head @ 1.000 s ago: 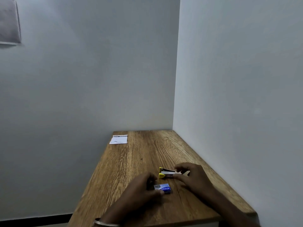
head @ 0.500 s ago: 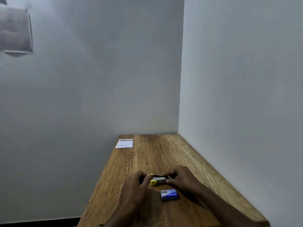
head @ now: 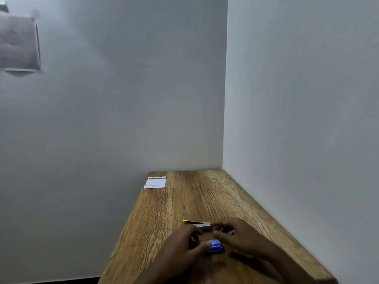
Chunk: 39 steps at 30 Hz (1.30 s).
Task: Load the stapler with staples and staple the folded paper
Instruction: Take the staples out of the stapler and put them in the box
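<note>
The stapler (head: 197,224), yellow at its left tip with a grey metal body, lies on the wooden table (head: 184,201) near the front edge, its length running left to right. Its upper part appears raised off the base at the yellow end; blur prevents a firm reading.

Just in front of it sits a small blue staple box (head: 215,246), flat on the table between the two hands.

The right hand (head: 240,236) rests over the right end of the stapler, fingers curled loosely and spread. Whether it grips the stapler or only touches it cannot be told.

The left hand (head: 184,244) lies to the left of the box, fingers bent inward. Its thumb tip touches or overlaps the box's left edge; its fingertips reach toward the stapler's middle. A firm hold on either item cannot be confirmed.

The folded paper (head: 155,182), white with faint print, lies flat at the table's far left corner, well apart from the hands and the stapler.

The table stands in a corner formed by two plain pale walls (head: 297,119). A grey rectangular panel (head: 18,43) is fixed high on the left wall.
</note>
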Tool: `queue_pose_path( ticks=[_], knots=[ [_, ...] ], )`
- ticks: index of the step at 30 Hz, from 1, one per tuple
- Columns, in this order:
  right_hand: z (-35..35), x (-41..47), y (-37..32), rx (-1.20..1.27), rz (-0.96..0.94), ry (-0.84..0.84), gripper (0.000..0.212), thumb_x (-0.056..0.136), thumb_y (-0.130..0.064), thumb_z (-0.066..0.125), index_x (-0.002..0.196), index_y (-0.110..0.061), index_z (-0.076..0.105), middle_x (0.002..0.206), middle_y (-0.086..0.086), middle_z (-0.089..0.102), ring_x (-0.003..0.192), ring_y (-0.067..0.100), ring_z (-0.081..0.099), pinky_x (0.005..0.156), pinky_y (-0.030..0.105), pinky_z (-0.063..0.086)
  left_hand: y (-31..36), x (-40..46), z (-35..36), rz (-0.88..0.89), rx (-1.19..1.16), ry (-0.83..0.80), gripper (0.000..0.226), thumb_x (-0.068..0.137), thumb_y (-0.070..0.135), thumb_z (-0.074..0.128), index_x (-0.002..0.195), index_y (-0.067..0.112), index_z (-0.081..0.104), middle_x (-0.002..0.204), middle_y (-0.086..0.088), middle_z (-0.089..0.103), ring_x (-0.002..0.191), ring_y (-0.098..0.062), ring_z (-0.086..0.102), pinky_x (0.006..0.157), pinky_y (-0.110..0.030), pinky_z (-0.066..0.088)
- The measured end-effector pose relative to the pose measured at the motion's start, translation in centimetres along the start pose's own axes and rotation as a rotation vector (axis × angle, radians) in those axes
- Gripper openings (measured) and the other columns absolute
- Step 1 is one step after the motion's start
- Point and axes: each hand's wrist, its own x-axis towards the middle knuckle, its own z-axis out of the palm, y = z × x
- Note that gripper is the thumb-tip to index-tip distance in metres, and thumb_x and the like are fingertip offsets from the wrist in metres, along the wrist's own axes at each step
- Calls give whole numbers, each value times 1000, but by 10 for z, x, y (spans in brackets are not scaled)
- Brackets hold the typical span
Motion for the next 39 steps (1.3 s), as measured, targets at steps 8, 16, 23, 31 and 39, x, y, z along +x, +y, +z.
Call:
queue_pose_path(
  ticks=[8, 16, 23, 31, 39],
  knots=[
    [7, -22, -3, -59, -148, 23, 28, 82, -50, 71, 109, -44, 73, 105, -22, 70, 100, -5, 63, 77, 15, 53, -5, 3, -2, 153, 121, -60, 33, 86, 42, 66, 118, 32, 66, 115, 15, 61, 96, 6, 53, 85, -14, 47],
    [7, 25, -21, -124, -224, 153, 20, 88, -34, 70, 105, -25, 71, 98, -14, 69, 91, -2, 62, 77, 13, 49, -11, 33, -30, 113, 119, 95, 26, 89, 27, 68, 115, 27, 66, 112, 13, 63, 97, 0, 56, 84, -21, 52],
    [21, 49, -22, -95, -155, 182, 12, 89, -32, 69, 99, -36, 65, 97, -21, 62, 91, -4, 58, 72, 14, 48, -31, 48, -26, 7, 131, 98, 27, 90, 29, 67, 116, 32, 62, 116, 15, 62, 99, 2, 53, 83, -16, 47],
    [30, 43, -5, 34, -87, 197, 18, 81, -38, 76, 99, -36, 77, 95, -20, 71, 93, -7, 63, 74, 16, 52, -46, 43, -14, -67, 0, 69, 28, 88, 32, 70, 114, 37, 66, 112, 22, 62, 98, 4, 57, 78, -14, 47],
    [29, 38, -1, 22, -144, 224, 20, 81, -25, 80, 101, -29, 79, 96, -18, 74, 95, -8, 65, 80, 14, 54, -45, 38, -15, -10, 31, 80, 33, 85, 29, 74, 117, 35, 68, 107, 22, 66, 93, 8, 59, 78, -11, 51]
  ],
)
